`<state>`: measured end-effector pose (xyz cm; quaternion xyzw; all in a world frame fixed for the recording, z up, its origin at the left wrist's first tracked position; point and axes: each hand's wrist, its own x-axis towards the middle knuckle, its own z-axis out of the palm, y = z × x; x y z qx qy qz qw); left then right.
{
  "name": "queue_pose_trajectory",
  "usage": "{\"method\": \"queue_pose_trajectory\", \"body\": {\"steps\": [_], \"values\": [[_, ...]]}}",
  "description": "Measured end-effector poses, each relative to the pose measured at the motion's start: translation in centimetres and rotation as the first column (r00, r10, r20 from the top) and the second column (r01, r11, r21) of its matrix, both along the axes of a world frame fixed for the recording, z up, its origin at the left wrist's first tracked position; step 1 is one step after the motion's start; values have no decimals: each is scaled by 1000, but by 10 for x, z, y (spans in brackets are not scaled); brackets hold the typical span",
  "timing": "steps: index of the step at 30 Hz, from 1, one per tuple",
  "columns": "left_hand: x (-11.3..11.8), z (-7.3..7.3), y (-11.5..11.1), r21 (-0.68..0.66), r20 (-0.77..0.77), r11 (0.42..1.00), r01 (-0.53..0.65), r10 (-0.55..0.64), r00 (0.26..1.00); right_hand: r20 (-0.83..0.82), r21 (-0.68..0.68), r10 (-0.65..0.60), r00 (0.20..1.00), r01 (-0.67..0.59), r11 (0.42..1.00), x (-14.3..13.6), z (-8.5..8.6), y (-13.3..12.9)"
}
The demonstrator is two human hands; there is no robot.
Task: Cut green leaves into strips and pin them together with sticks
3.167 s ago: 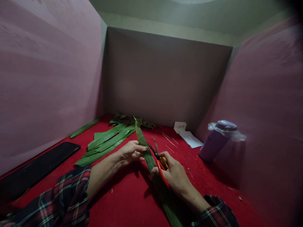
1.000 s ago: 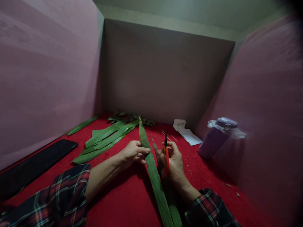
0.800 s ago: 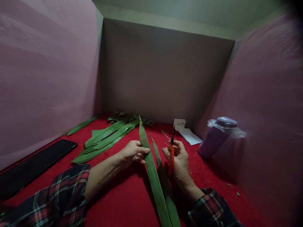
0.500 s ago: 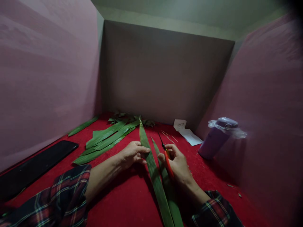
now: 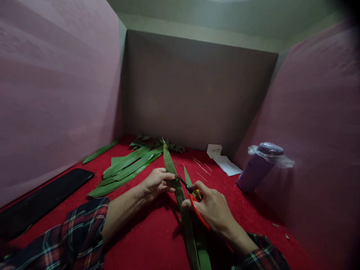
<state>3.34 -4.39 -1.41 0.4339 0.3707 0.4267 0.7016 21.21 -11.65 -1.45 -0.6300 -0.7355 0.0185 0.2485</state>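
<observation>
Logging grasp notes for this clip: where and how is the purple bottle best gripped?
Likely around the body of the bottle, below the lid, coming from the left: the pink wall rises on its right, the plain rounded side suits a wrapped grip, and the loose plastic higher up might slip.

Dark sleeves (image 5: pixel 83 227), red-and-pale plaid, bare left hand (image 5: pixel 156 183), bare right hand (image 5: pixel 217 210)

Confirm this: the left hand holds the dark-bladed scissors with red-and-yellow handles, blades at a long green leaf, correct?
Wrong hand: the head view shows the right hand holding the dark-bladed scissors. Their blades are at the long green leaf, as you say.
</observation>
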Motion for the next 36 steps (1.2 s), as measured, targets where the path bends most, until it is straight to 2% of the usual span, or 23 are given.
{"method": "queue_pose_trajectory", "body": {"steps": [4,9,13,19,24,36], "values": [[1,-1,2,10,12,1000,4,-4,1000,27,18,-13,1000,13,1000,1,2,1],[1,1,1,29,26,999,22,-22,999,-36,40,-75,996,77,996,7,7,2],[0,1,0,45,30,998,52,-53,998,-51,19,-59,997,60,998,5,5,1],[2,1,-1,55,-1,998,-1,1,1000,-37,-18,-53,998,53,998,0,3,-1],[3,0,-1,67,9,998,-1,0,1000,-44,-31,-38,998,36,999,-3,6,-4],[3,-4,-1,87,83,996,35,-42,996,45,58,-35,998,32,998,-6,5,-5]]}}
